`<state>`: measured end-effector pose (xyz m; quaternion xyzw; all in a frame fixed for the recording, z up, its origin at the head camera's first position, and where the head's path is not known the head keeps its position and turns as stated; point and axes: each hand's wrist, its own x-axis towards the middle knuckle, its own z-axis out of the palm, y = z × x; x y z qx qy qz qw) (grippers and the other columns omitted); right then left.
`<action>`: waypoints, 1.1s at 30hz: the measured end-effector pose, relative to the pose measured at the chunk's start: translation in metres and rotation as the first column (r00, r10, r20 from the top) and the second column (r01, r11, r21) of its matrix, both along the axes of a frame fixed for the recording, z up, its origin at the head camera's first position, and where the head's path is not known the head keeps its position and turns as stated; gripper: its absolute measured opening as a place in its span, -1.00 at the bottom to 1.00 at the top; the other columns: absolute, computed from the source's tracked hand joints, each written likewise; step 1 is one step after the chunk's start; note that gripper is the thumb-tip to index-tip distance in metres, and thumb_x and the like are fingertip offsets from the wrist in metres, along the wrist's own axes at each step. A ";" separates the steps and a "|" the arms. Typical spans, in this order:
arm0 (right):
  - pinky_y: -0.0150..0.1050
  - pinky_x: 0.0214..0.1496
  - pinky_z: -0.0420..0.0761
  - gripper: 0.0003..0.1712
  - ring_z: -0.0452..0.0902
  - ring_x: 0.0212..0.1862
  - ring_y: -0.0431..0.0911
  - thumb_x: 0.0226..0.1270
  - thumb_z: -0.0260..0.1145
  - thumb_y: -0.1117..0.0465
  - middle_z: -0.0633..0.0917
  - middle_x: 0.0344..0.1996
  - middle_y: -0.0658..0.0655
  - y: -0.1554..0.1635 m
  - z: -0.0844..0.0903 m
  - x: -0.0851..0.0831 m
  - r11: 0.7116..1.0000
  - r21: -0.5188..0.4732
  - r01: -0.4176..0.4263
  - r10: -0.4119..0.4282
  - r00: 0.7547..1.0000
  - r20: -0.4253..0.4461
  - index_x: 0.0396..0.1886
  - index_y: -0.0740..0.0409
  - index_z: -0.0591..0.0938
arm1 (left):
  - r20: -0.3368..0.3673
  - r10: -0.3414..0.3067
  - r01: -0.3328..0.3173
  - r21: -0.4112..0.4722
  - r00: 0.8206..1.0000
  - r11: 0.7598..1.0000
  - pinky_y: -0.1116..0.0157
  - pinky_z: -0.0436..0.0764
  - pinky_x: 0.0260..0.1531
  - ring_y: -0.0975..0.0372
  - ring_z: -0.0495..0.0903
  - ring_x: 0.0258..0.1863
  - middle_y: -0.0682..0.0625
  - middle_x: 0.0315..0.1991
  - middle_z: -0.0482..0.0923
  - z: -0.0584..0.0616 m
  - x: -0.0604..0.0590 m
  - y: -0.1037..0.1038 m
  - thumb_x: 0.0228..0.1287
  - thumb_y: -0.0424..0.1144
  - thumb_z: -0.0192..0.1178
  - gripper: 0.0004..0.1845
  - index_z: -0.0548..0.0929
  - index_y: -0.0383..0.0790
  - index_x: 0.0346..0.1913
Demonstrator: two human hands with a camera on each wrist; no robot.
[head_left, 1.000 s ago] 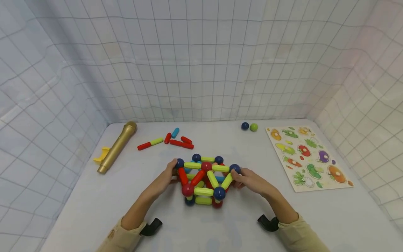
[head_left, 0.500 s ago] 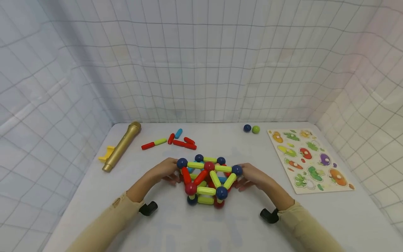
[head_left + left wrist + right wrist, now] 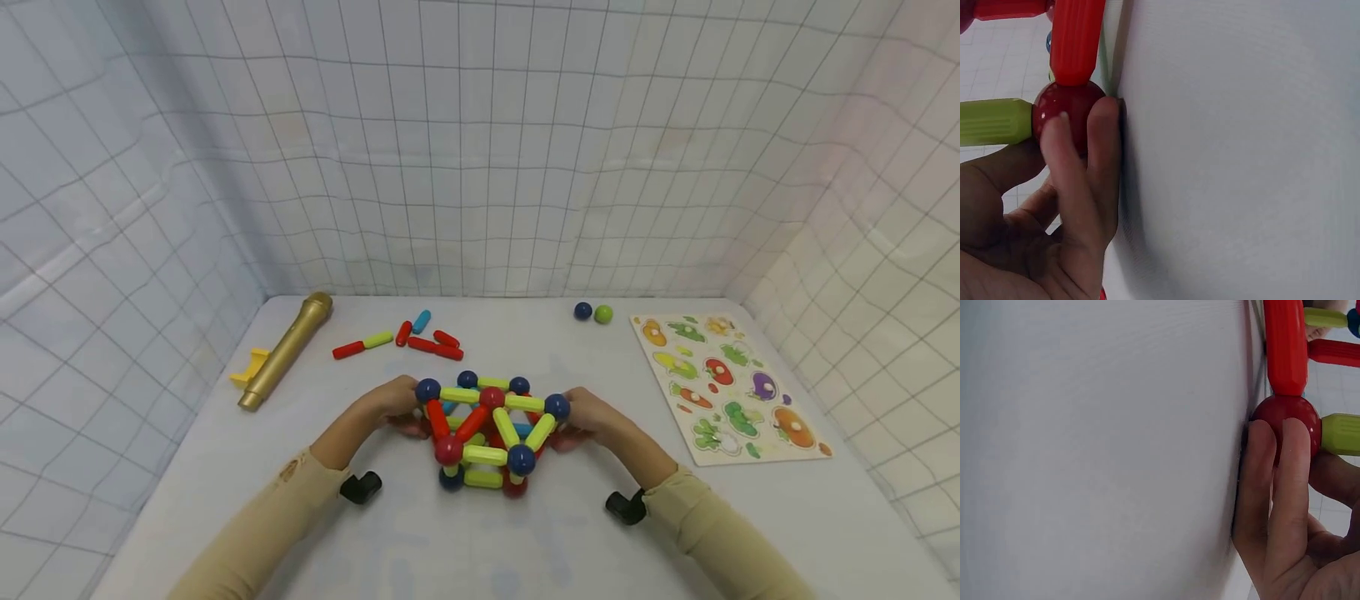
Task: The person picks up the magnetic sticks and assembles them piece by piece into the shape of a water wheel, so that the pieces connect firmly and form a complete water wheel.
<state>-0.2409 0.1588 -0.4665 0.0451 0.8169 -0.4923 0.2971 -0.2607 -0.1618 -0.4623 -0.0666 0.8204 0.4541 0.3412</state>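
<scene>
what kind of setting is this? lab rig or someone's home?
Most likely a staged recording booth with a toy tabletop, not a home. White grid-marked sheeting walls in the white table on three sides. On it lie only toys: a rod-and-ball structure, a gold toy microphone and a vegetable puzzle board.

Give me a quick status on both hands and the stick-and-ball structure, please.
Left hand and right hand each grip a bottom red ball of the structure at table level. Nothing in the way.
</scene>
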 end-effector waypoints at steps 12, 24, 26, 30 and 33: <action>-0.28 -0.42 0.69 -0.65 0.62 -0.50 -0.16 0.40 0.15 0.27 0.71 -0.24 0.19 0.002 0.011 -0.014 0.996 0.039 -0.080 0.084 0.991 -0.105 0.09 0.30 0.62 | -0.085 0.005 -0.004 0.016 0.996 1.000 0.42 0.61 -0.51 0.23 0.61 -0.58 -0.12 -0.31 0.64 0.006 0.000 -0.003 0.45 -0.29 0.03 -0.69 0.56 -0.23 0.17; -0.24 -0.27 0.72 -0.59 0.62 -0.36 -0.15 0.39 0.23 0.13 0.64 0.02 0.30 -0.003 0.037 -0.050 0.995 0.101 -0.028 0.050 0.972 -0.229 0.12 0.27 0.62 | -0.270 0.076 -0.063 0.056 0.960 0.996 0.38 0.64 -0.39 0.17 0.62 -0.36 -0.23 0.05 0.53 0.019 -0.019 0.005 0.40 -0.27 0.09 -0.62 0.54 -0.21 0.23; -0.24 -0.25 0.72 -0.57 0.61 -0.34 -0.15 0.38 0.25 0.10 0.66 -0.02 0.27 -0.002 0.037 -0.050 0.996 0.088 -0.008 0.027 0.975 -0.220 0.13 0.25 0.62 | -0.280 0.086 -0.070 0.068 0.956 0.995 0.36 0.67 -0.35 0.16 0.62 -0.32 -0.22 0.07 0.54 0.018 -0.018 0.005 0.40 -0.21 0.12 -0.62 0.55 -0.21 0.22; -0.28 -0.25 0.69 -0.56 0.60 -0.28 -0.14 0.37 0.27 0.07 0.67 -0.01 0.23 0.001 0.033 -0.045 0.998 0.061 0.023 -0.010 0.981 -0.196 0.15 0.19 0.61 | -0.308 0.078 -0.051 0.093 0.948 0.994 0.29 0.70 -0.28 0.15 0.64 -0.24 -0.23 0.09 0.55 0.017 -0.011 0.004 0.39 -0.09 0.17 -0.57 0.55 -0.23 0.21; -0.30 -0.27 0.65 -0.58 0.58 -0.22 -0.09 0.37 0.27 0.06 0.68 0.00 0.22 0.002 0.033 -0.041 0.998 0.055 0.038 -0.025 0.975 -0.219 0.13 0.16 0.63 | -0.349 0.078 -0.045 0.100 0.934 0.994 0.24 0.71 -0.22 0.11 0.64 -0.16 -0.25 0.11 0.54 0.021 -0.006 0.004 0.37 -0.07 0.19 -0.56 0.56 -0.24 0.20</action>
